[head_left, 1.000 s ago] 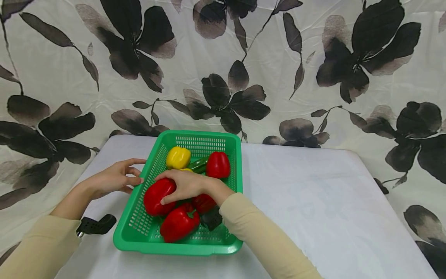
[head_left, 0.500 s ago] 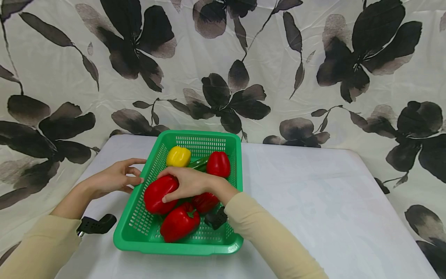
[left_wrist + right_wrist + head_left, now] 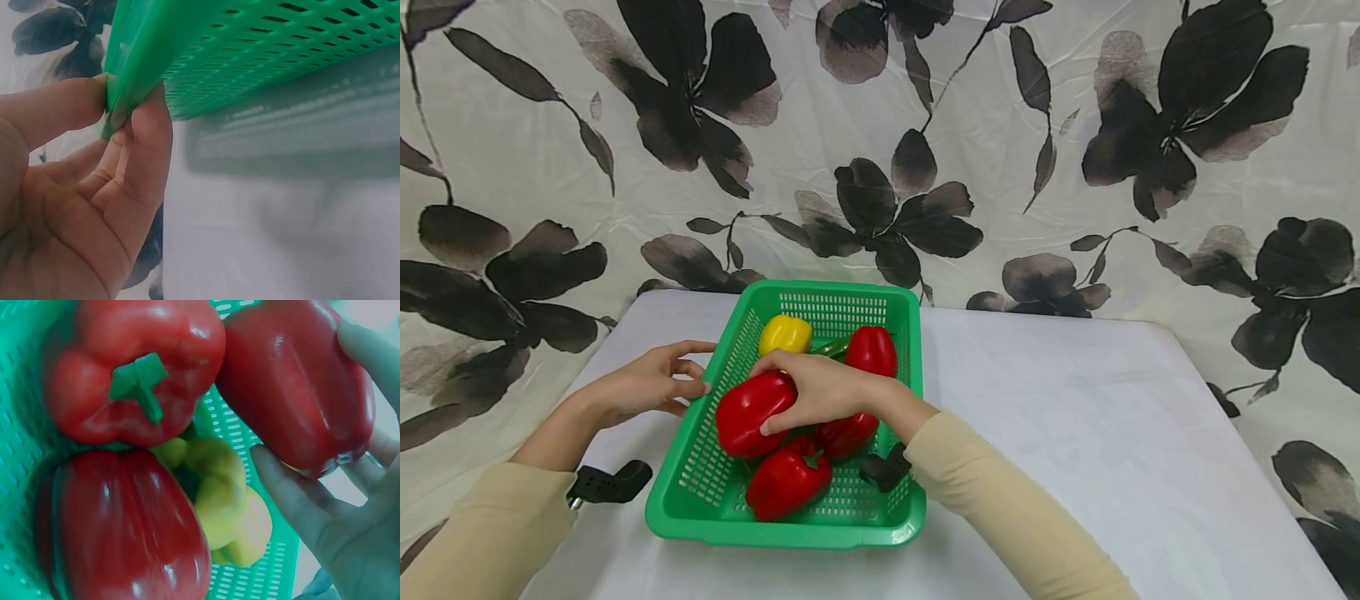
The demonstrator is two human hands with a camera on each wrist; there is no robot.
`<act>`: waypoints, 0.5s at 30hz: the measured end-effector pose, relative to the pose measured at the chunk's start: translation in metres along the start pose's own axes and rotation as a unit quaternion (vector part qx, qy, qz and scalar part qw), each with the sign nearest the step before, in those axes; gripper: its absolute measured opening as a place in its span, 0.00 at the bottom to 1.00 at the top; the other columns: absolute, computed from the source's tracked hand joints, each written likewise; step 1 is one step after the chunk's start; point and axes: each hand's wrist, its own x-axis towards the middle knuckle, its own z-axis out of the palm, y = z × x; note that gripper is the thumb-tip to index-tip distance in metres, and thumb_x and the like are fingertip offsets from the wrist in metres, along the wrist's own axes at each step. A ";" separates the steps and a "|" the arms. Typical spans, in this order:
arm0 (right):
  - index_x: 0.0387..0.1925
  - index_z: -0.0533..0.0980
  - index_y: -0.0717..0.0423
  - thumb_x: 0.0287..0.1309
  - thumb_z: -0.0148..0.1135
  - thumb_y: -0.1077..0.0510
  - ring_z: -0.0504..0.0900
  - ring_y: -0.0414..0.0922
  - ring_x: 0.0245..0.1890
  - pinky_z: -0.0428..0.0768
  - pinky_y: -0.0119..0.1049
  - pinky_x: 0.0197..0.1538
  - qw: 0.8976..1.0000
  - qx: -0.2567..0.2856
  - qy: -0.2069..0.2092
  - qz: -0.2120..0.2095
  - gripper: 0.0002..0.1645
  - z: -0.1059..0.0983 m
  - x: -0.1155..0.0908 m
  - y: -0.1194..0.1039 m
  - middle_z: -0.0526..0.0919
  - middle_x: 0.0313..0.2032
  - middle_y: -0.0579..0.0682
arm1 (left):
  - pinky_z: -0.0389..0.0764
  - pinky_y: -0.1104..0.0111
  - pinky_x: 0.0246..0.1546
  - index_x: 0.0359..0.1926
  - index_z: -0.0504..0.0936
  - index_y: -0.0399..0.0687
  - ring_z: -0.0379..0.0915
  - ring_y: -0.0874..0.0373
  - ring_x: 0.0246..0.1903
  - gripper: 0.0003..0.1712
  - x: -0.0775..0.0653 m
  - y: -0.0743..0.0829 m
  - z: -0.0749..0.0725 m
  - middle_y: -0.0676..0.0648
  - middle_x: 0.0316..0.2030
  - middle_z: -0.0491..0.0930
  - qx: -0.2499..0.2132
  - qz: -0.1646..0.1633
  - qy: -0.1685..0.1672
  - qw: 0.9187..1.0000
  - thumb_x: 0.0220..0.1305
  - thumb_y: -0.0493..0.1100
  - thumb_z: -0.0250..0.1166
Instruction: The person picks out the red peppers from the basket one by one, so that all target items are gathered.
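Observation:
My left hand (image 3: pixel 655 379) pinches the left rim of a green plastic basket (image 3: pixel 782 537); in the left wrist view its thumb and fingers close on the rim (image 3: pixel 134 69) from both sides. Inside the basket, my right hand (image 3: pixel 827 390) grips a large red bell pepper (image 3: pixel 748 421), with thumb and fingers on opposite sides, as the right wrist view also shows. Beside that pepper lies another red bell pepper (image 3: pixel 788 482) with a green stem. A third red one (image 3: pixel 847 435) is partly hidden under the right wrist.
Farther back in the basket are a yellow bell pepper (image 3: pixel 786 334), a slim green vegetable (image 3: pixel 832 347) and one more red bell pepper (image 3: pixel 871 350). The basket stands on a white-covered table (image 3: pixel 1075 442) before a floral cloth (image 3: pixel 1030 150). Black wrist mounts (image 3: pixel 612 482) jut out below both sleeves.
My right hand has shifted slightly right and away from me, and the red bell pepper in it has moved along, off the basket's left wall. The left hand and basket stay in place.

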 end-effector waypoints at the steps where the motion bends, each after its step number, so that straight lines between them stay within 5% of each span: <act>1: 0.57 0.63 0.45 0.48 0.68 0.46 0.71 0.36 0.46 0.77 0.23 0.40 1.000 0.002 0.003 -0.002 0.36 -0.001 -0.001 0.001 0.74 0.49 0.41 | 0.82 0.55 0.39 0.70 0.43 0.36 0.77 0.50 0.36 0.44 0.000 0.000 0.000 0.36 0.43 0.71 0.000 0.000 0.000 1.000 0.61 0.40 0.60; 15: 0.61 0.62 0.46 0.47 0.69 0.48 0.70 0.38 0.50 0.77 0.24 0.41 0.999 -0.015 0.043 -0.016 0.40 -0.013 -0.020 0.009 0.72 0.53 0.43 | 0.82 0.56 0.40 0.70 0.43 0.38 0.77 0.50 0.37 0.45 0.000 -0.001 0.001 0.36 0.43 0.72 0.003 0.001 0.004 1.000 0.61 0.41 0.61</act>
